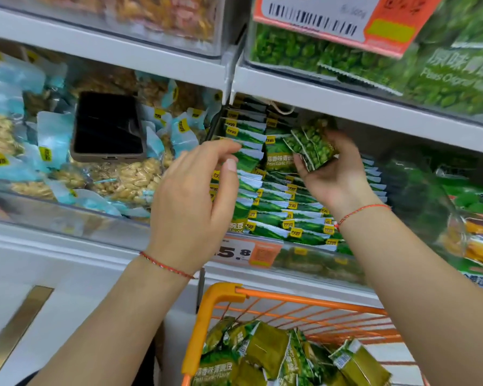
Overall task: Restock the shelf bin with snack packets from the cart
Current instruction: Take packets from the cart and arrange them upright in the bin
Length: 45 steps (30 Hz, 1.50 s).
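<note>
Head view: right hand (335,168) grips a few small green pea snack packets (313,147) just above the clear plastic shelf bin (304,253), w/ rows of same green packets (279,215) stacked inside. Left hand (195,196) hovers beside, fingers loose, holding nothing (red string on each wrist). Orange wire cart (221,305) sits below w/ more packets.
</note>
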{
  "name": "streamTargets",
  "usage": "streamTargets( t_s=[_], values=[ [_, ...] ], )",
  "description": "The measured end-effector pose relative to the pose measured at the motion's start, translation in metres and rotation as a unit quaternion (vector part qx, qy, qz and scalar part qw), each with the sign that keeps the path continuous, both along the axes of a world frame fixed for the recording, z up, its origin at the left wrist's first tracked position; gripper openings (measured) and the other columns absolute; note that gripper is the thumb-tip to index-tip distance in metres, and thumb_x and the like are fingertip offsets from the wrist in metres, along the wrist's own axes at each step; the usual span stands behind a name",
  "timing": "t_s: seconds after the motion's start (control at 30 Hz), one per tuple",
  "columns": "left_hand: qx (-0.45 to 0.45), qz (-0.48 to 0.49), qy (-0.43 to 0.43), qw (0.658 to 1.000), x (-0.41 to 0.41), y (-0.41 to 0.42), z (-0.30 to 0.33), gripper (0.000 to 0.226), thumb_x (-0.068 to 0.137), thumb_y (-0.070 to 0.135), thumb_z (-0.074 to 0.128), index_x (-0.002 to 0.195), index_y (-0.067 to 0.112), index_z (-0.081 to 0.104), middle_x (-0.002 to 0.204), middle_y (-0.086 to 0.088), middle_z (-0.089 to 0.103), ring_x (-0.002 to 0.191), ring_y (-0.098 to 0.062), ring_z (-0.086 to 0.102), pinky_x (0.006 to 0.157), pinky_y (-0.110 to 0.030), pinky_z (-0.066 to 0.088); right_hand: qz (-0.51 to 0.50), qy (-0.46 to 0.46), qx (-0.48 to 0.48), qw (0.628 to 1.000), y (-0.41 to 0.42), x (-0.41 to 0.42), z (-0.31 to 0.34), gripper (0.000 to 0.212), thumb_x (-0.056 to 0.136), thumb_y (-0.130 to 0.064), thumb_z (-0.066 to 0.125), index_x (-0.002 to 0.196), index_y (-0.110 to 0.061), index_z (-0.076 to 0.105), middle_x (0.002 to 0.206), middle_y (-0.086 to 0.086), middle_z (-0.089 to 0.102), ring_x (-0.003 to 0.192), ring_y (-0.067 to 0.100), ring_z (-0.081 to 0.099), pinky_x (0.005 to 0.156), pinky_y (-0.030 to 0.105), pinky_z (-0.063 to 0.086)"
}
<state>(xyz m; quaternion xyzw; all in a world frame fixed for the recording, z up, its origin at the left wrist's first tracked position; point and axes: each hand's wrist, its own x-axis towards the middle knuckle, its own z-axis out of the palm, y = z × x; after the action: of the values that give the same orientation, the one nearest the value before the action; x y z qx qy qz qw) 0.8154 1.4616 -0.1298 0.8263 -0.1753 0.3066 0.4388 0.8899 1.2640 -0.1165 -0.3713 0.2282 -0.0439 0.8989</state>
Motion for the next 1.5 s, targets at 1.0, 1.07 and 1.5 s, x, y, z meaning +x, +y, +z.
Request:
streamTargets(
  t_s=[1.0, 1.07, 1.5],
  values=[
    [0.014, 0.006, -0.003, 1.000, 0.001, 0.005, -0.001, 0.022, 0.093, 0.009, 0.048, 0.107, 0.009, 0.065, 0.098, 0.001, 0.065, 0.089, -0.010, 0.057, 0.075, -0.031, 0.046, 0.157, 0.021, -0.524, 0.837, 0.007, -0.028, -0.015, 0.091, 0.083, -0.021, 0.073, 0.152, -0.011, 0.014, 0.156, 0.010, 0.025, 0.142, 0.025, 0.027, 0.110, 0.036, 0.029],
    [0.013, 0.006, -0.001, 1.000, 0.000, 0.006, 0.000, 0.022, 0.093, 0.009, 0.048, 0.107, 0.010, 0.065, 0.098, 0.002, 0.065, 0.089, -0.010, 0.057, 0.075, -0.032, 0.047, 0.152, 0.015, -0.555, 0.818, 0.005, -0.029, -0.012, 0.085, 0.086, -0.022, 0.071, 0.151, -0.010, 0.017, 0.154, 0.010, 0.030, 0.140, 0.026, 0.030, 0.109, 0.036, 0.031],
    [0.008, 0.006, 0.005, 1.000, 0.002, 0.005, 0.001, 0.022, 0.096, 0.015, 0.045, 0.107, 0.011, 0.064, 0.096, 0.001, 0.064, 0.081, -0.010, 0.054, 0.071, -0.036, 0.045, 0.130, -0.035, -0.777, 0.615, 0.023, -0.042, -0.020, 0.073, 0.098, -0.032, 0.051, 0.153, -0.020, 0.004, 0.158, 0.012, 0.018, 0.102, 0.023, 0.058, 0.083, 0.030, 0.042]
  ],
)
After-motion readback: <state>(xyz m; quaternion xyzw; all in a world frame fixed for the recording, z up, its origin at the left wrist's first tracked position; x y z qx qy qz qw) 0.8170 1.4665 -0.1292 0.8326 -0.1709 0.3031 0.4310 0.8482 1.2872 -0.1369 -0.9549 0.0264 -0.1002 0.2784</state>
